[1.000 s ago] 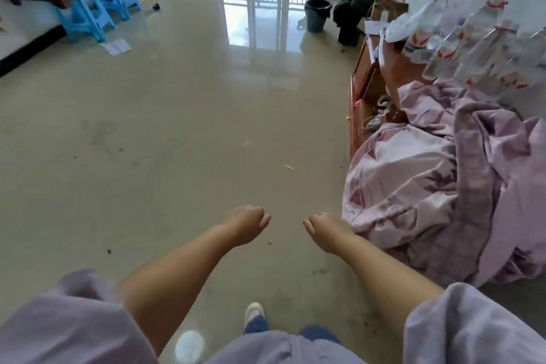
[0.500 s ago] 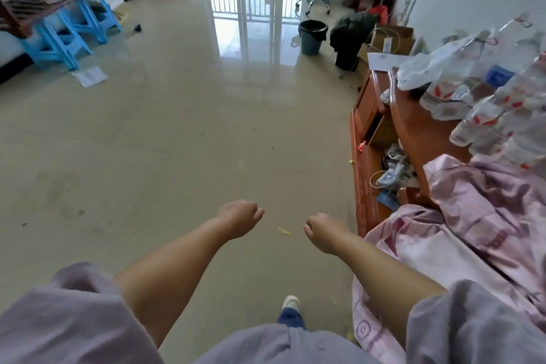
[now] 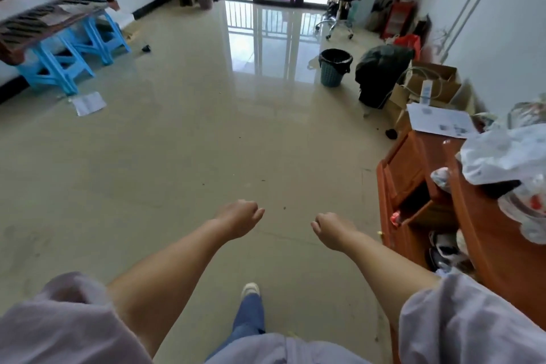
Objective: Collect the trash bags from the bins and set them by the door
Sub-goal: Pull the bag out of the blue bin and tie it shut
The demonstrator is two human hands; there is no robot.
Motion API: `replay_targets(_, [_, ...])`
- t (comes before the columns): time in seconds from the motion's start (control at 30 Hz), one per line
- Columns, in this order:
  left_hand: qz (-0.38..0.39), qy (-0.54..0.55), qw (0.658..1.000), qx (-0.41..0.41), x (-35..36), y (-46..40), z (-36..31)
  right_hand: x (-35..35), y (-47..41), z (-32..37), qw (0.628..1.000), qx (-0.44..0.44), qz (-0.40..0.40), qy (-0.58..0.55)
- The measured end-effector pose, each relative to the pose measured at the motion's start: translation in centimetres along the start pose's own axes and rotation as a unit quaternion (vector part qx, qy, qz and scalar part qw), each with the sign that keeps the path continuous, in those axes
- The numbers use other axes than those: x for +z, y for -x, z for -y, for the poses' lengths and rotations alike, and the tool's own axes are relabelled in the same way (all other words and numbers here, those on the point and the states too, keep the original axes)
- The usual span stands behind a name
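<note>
Both empty: left hand [image 3: 240,217], right hand [image 3: 332,230] loosely curled.

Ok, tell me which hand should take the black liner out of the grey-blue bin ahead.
Right, probably. The grey-blue slatted plastic bin with its black liner stands far ahead, right of centre, on the right hand's side. Both hands, the left too, hold nothing.
</note>
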State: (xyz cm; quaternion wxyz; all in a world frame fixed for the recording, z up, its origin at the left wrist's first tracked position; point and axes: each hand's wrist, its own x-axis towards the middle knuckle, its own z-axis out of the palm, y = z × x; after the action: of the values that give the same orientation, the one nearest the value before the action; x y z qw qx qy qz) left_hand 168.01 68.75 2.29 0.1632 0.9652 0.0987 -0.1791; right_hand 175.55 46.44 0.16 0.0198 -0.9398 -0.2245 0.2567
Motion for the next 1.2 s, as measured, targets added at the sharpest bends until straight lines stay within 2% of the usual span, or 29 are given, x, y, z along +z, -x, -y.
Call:
replay_targets(0.2, [0.02, -0.033, 0.999, 0.028, -10.0, -15.6, 2.1, -9.4, -14.4, 0.9, 0.998, 0.018, -0.021, -0.061])
replay_targets(0.37, [0.034, -0.079, 0.995, 0.049, -14.8, -27.7, 1.3, -15.3, -24.5, -0.9, 0.997, 0.037, -0.021, -0.071])
replay_targets(0.57, [0.014, -0.065, 0.997, 0.049, -20.7, -44.6, -0.1, -23.2, -39.8, -6.0, 0.998, 0.03, -0.03, -0.056])
replay_targets(0.8, [0.015, -0.014, 1.0, 0.021, -28.2, -60.4, -1.8, -34.8, -54.5, -11.9, 0.999, 0.036, -0.02, -0.027])
replay_targets(1.03, [0.02, -0.029, 0.999, 0.023, -34.1, -76.0, -0.5, -42.2, -69.1, -13.2, 1.0, 0.028, -0.015, 0.0])
replay_targets(1.2, [0.02, -0.039, 0.998, 0.04, -39.8, -88.9, 1.2, -48.0, -81.0, -13.7, 0.998, 0.056, -0.011, -0.016])
